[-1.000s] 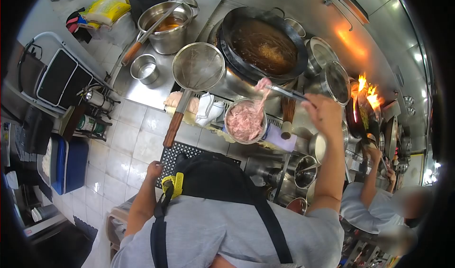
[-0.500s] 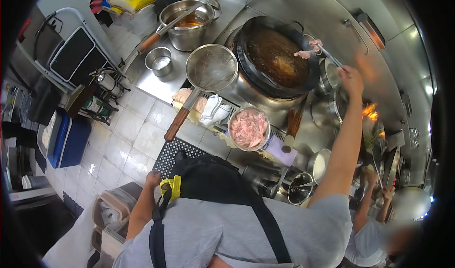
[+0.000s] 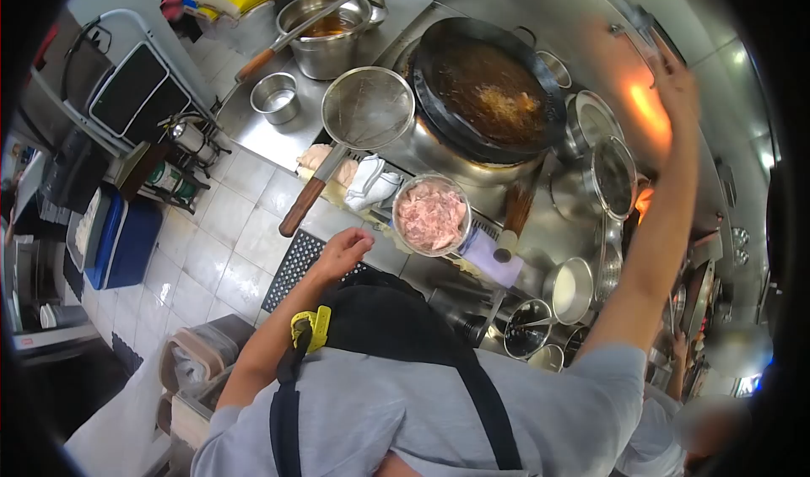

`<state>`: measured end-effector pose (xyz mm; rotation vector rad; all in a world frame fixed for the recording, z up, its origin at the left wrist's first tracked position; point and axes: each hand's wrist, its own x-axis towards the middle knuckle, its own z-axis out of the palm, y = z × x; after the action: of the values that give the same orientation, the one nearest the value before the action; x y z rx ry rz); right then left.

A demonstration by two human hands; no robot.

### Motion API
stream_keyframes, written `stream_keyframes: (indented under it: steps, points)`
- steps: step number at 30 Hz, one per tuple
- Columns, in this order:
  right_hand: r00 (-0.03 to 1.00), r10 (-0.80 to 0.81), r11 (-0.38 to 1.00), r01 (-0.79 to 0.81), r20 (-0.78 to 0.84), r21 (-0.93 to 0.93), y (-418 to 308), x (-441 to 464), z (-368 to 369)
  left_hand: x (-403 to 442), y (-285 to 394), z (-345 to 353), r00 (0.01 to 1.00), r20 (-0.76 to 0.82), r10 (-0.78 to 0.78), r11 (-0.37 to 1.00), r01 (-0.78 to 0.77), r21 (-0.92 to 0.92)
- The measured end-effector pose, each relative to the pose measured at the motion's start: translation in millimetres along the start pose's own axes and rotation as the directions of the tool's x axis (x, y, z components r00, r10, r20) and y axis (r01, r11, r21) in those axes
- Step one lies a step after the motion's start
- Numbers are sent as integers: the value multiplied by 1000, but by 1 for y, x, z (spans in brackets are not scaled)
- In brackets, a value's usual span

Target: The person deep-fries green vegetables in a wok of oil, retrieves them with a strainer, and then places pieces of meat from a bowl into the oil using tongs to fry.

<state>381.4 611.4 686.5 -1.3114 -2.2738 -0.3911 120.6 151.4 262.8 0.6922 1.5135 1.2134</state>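
Observation:
My right hand is raised at the upper right, past the wok and close to the steel back wall. Blurred by motion, it appears to grip metal tongs that point up and left. The black wok holds dark brown oil, with a pale foaming patch toward its right side. In front of the wok, a round metal bowl is filled with raw pink meat pieces. My left hand hovers left of this bowl, its fingers loosely bent and nothing visible in them.
A wire strainer with a wooden handle lies left of the wok. Behind it stand a pot with a ladle across it and a small steel pot. A brush rests beside the bowl. Flames glow at right, near another person's arm.
My right hand has moved up and right, away from the wok; the meat in its tongs no longer shows. Foam has shifted in the oil. My left hand has risen toward the bowl.

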Motion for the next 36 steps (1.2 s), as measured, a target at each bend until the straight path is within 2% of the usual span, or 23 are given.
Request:
stream_keyframes:
  steps: [1,3,6,8,10,11,13,15,18,21,24,27,31,34,36]
  points:
    - [998,-35,971,46,-49,237,-19,-18,-40,10,5,10,999,25,-22,998,23,-61]
    - [977,-57,955,113,-205,273,-35,-51,-90,28,6,28,997,6,-82,981,82,-176]
    - [958,-253,940,276,-134,198,-59,-110,-134,44,5,42,991,4,-134,947,129,-295]
    - [955,-288,927,260,72,269,-83,-155,-125,53,7,52,991,-1,-131,933,123,-337]
    - [884,-358,931,317,301,180,-110,-195,-100,60,8,59,994,-21,-108,930,93,-356]
    - [792,-568,820,520,224,240,-91,-212,-57,63,9,61,995,-34,-95,928,76,-365]
    - [688,-418,869,494,593,40,-118,-239,-30,65,14,66,995,-49,-82,921,56,-385]
    - [628,-395,861,508,671,31,-119,-258,0,66,21,62,997,-52,-55,919,30,-393]
    - [694,-473,858,502,543,107,-135,-269,-7,56,45,42,998,-44,-49,915,27,-402]
    - [717,-541,828,546,439,129,-173,-269,-7,51,80,18,999,-11,-32,881,23,-472]
    - [678,-645,748,655,351,109,-206,-266,25,53,108,-4,1000,-11,12,871,-16,-491]
    - [696,-646,749,658,314,82,-230,-241,15,60,128,-33,999,-35,34,865,-46,-500]
    - [817,-508,855,515,272,51,-253,-199,-14,72,139,-67,995,-93,38,854,-81,-515]
    - [902,-403,913,409,152,-6,-249,-170,-25,86,138,-84,990,-134,40,876,-100,-472]
    - [922,-361,926,372,143,-59,-234,-146,-17,91,141,-91,987,-160,31,857,-109,-504]
